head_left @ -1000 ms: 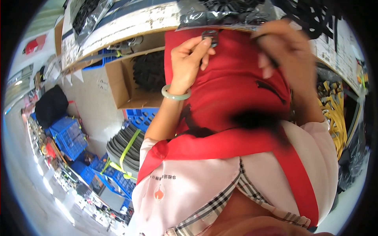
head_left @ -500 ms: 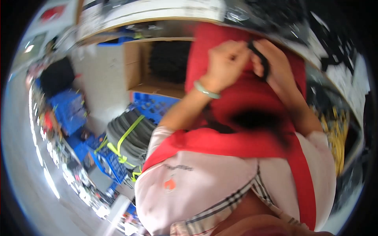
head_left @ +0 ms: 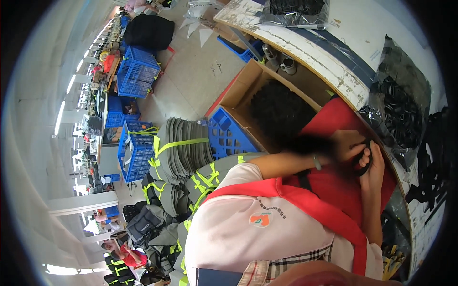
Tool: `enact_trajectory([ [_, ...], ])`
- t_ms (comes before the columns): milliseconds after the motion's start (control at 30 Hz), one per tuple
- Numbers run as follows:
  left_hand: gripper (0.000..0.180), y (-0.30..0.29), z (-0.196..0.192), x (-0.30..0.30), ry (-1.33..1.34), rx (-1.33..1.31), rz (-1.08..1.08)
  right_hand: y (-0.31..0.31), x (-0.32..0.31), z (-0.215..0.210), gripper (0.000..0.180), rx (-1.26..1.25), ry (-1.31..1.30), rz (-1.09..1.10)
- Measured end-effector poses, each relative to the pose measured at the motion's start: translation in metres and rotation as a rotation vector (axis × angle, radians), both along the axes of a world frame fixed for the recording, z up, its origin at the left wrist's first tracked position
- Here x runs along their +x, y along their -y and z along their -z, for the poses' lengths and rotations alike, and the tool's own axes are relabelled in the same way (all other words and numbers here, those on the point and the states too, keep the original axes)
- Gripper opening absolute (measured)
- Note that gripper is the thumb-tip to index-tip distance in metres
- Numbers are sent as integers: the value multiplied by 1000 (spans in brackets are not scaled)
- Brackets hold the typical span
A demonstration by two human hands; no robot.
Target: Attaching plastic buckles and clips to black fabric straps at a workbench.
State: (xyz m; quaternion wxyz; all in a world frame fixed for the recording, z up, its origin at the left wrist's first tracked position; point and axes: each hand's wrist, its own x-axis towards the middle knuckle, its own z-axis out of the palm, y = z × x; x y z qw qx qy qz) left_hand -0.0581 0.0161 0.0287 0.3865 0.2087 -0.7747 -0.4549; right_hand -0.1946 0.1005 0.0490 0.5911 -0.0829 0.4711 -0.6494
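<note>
My left hand (head_left: 350,145) and my right hand (head_left: 375,164) meet over the red apron cloth (head_left: 324,193) on my lap. Both are closed on a black strap (head_left: 365,162), a piece of which shows between them and curves round my right fingers. A pale bangle circles my left wrist. A blurred dark shape (head_left: 312,143) crosses in front of my left forearm; what it is I cannot make out. Beyond my left arm stands an open cardboard box (head_left: 242,78) holding a heap of black pieces (head_left: 279,109).
A worn white table (head_left: 305,52) curves along the far right, bearing clear bags of black parts (head_left: 400,102) and loose black straps (head_left: 431,162). At left are blue crates (head_left: 138,71), a blue basket (head_left: 231,136) and grey stacks (head_left: 183,145) tied with yellow-green bands. Yellow strips (head_left: 393,262) lie low at right.
My view has swung leftward, so hands, box and table appear farther right. My hands have come closer together, still on the black strap.
</note>
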Motion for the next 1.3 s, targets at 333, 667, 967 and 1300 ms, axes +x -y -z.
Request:
enact_trajectory([
  [333,9,0,12,1,34,-125,-30,4,1,3,14,14,14,-4],
  [667,15,9,1,18,-190,1271,170,-3,-23,13,17,-30,-170,-319],
  [967,14,13,-9,10,-62,989,-60,-5,2,-23,9,-188,-844,-139],
  [1300,15,2,-2,8,-20,784,-4,-3,-5,4,27,-11,-704,-240],
])
